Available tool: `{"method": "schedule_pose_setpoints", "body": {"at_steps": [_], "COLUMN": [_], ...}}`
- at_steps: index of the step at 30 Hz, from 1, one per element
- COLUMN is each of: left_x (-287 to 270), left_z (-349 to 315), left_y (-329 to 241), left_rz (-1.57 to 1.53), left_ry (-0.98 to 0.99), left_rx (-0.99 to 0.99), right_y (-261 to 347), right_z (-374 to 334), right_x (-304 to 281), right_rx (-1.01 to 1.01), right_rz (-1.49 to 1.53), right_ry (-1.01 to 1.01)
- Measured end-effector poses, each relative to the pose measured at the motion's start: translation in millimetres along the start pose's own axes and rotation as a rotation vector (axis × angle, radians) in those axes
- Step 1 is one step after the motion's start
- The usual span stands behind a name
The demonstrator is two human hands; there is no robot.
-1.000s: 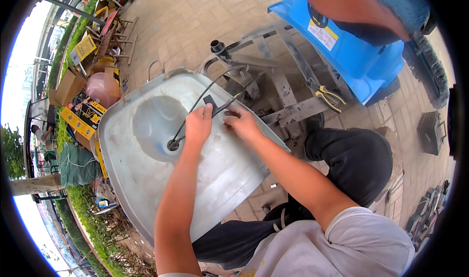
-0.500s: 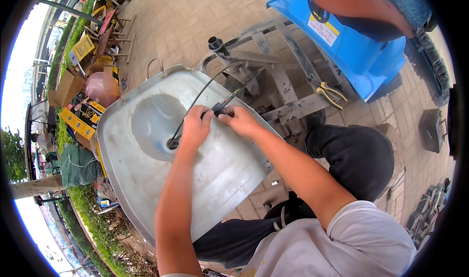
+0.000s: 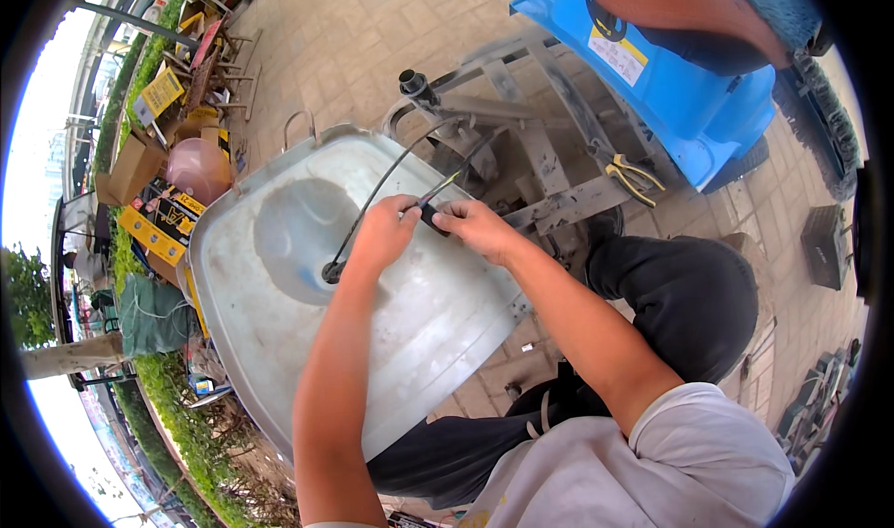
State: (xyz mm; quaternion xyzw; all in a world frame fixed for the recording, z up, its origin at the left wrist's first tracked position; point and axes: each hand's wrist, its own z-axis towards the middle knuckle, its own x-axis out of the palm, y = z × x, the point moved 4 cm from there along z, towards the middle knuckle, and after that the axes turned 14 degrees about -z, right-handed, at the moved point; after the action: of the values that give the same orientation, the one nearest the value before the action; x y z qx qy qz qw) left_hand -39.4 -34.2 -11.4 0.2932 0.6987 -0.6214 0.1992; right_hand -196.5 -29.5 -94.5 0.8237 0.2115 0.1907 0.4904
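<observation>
Strip of black material (image 3: 432, 216) between the fingertips (image 3: 450, 220), pinched by left hand (image 3: 384, 230) and right hand (image 3: 480, 228). Coloured wires (image 3: 440, 189) just beyond the fingers, black cable (image 3: 395, 165) to their left, grey metal panel (image 3: 428, 332) beneath, metal frame (image 3: 579, 199) farther right.

We see bright, diffuse daylight, with the white sky (image 3: 45, 146) blown out along the left rim and fringed blue-violet at lower left. The pale grey sheet-metal panel (image 3: 433, 328) gives a soft sheen; shadows are faint, deepening around the dark grey steel frame (image 3: 545, 160) right of centre. Fisheye distortion bows the clipped green hedge (image 3: 172, 426) at left, and black vignetting swallows the corners.
</observation>
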Motion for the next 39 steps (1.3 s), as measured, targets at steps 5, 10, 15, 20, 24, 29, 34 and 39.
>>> {"method": "schedule_pose_setpoints", "body": {"at_steps": [5,10,15,20,24,29,34,39], "left_x": [3,12,17,20,21,27,28,22], "left_z": [-2,-12,-16,-5,-1,-4,-15,-17], "left_y": [-7,-17,-15,-6,-4,-7,-28,-19], "left_rz": [0.005,0.103,0.094,-0.055,-0.096,0.044,0.166,0.195], "left_ry": [-0.053,-0.096,-0.159,-0.221,-0.243,-0.293,-0.293,-0.263], "left_rx": [0.056,0.202,0.232,-0.061,-0.211,-0.077,0.170,0.231], "right_y": [4,-11,-11,-7,-2,-8,-4,-1], "right_z": [7,27,36,36,30,41,39,25], "right_x": [-5,-6,-1,2,4,7,9,3], "right_rx": [-0.139,-0.087,-0.131,-0.124,-0.155,-0.144,-0.142,-0.151], "right_rz": [0.113,0.286,0.295,0.367,0.348,0.275,0.266,0.152], "right_ry": [-0.116,-0.135,-0.155,-0.196,-0.193,-0.270,-0.386,-0.283]}}
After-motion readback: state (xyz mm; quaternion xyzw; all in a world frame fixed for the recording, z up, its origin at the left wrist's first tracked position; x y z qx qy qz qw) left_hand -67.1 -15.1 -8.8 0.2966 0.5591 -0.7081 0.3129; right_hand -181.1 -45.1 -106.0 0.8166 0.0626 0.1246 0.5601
